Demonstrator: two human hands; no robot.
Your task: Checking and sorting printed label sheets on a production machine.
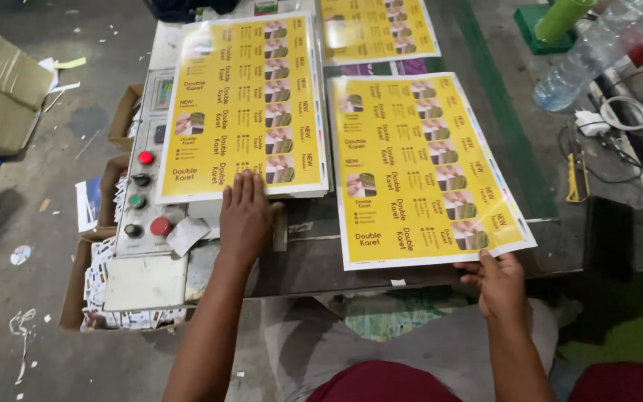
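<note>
My left hand (pixel 245 216) lies flat, fingers together, on the near edge of a stack of yellow printed sheets (pixel 247 97) on the machine bed. My right hand (pixel 496 281) pinches the near right corner of a single yellow printed sheet (pixel 422 164), which lies on the dark table (pixel 321 257) to the right of the stack. A third yellow sheet (pixel 377 28) rests farther back.
A grey control panel (pixel 146 190) with red, green and black buttons sits left of the stack. Cardboard boxes (pixel 83 286) of paper trimmings stand on the floor at left. A clear plastic bottle (pixel 589 59), a green tube (pixel 560 18), cables and a charger (pixel 597 119) lie at right.
</note>
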